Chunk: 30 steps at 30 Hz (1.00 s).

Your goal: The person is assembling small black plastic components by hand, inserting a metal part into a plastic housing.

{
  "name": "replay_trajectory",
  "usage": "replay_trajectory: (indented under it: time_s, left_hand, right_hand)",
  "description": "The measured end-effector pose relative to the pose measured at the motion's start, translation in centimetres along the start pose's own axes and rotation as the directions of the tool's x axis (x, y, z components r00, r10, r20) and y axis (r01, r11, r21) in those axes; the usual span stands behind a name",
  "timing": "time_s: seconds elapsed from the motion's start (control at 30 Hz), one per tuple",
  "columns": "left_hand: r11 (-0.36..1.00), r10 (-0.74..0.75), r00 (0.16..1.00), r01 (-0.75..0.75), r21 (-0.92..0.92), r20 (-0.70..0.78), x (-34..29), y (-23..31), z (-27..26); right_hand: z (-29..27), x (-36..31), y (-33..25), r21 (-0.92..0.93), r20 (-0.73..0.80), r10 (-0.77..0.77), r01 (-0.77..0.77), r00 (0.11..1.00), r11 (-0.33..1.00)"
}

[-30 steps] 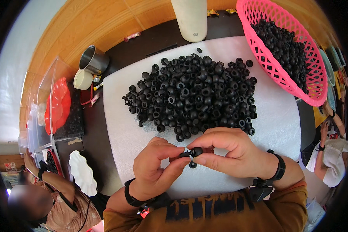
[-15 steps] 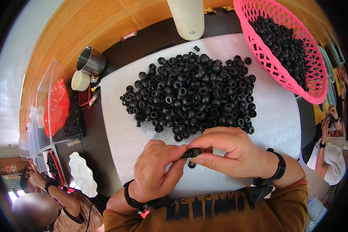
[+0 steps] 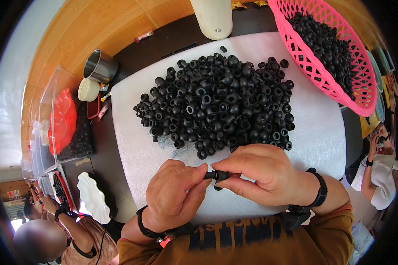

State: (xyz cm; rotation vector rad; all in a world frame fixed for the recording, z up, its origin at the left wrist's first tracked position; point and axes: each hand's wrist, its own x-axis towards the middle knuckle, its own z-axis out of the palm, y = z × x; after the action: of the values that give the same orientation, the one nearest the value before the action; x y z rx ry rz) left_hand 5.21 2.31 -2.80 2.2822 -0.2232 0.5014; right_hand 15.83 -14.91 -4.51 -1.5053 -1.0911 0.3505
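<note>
My left hand (image 3: 174,190) pinches the end of a small black stem-like piece (image 3: 211,175) between thumb and fingertips. From the other side, my right hand (image 3: 261,174) grips a round black cap-like piece (image 3: 221,175). The two pieces meet end to end between my hands; whether one sits inside the other I cannot tell. Just below them, partly hidden by my right fingers, a loose black piece (image 3: 217,188) lies on the white foam sheet (image 3: 318,145). Beyond my hands spreads a large heap of hollow round black pieces (image 3: 221,101), with smaller spool-shaped ones at its left edge.
A pink lattice basket (image 3: 296,51) full of black pieces stands at the far right. A white cylinder (image 3: 212,22) is at the back. Left are a steel cup (image 3: 100,66), a clear box (image 3: 53,119) and a white scalloped dish (image 3: 92,198). Other people sit at both sides.
My left hand has shifted slightly left, and more of the joined black pieces shows between my fingertips. The right hand keeps nearly the same place. The whole view has shifted a little.
</note>
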Motion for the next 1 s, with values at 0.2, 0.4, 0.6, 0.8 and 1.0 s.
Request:
replay_trajectory:
  time_s: [0.2, 0.4, 0.6, 0.8, 1.0]
  left_hand:
    - [0.994, 0.042, 0.999, -0.045, 0.096, 0.031, 0.1, 0.3, -0.1]
    - [0.996, 0.029, 0.999, -0.032, 0.084, 0.031, -0.1, 0.3, 0.0]
    - [0.998, 0.022, 0.996, -0.028, 0.062, 0.088, -0.1, 0.2, -0.2]
    - [0.999, 0.035, 0.998, -0.037, 0.035, 0.055, -0.6, 0.2, 0.7]
    - [0.991, -0.125, 0.99, 0.128, -0.035, 0.063, -1.0, 1.0, 0.9]
  right_hand:
    - [-0.1, 0.1, 0.2, 0.027, 0.011, 0.004, -0.004, 1.0, 1.0]
    - [0.0, 0.0, 0.1, 0.048, 0.074, 0.033, -0.037, 0.997, 0.998]
    - [0.1, -0.1, 0.1, 0.053, 0.08, 0.08, -0.084, 0.994, 0.995]
    - [0.3, -0.3, 0.2, 0.084, 0.091, 0.105, -0.113, 0.99, 0.99]
    - [0.9, -0.4, 0.5, 0.095, 0.043, 0.086, -0.09, 0.995, 0.991]
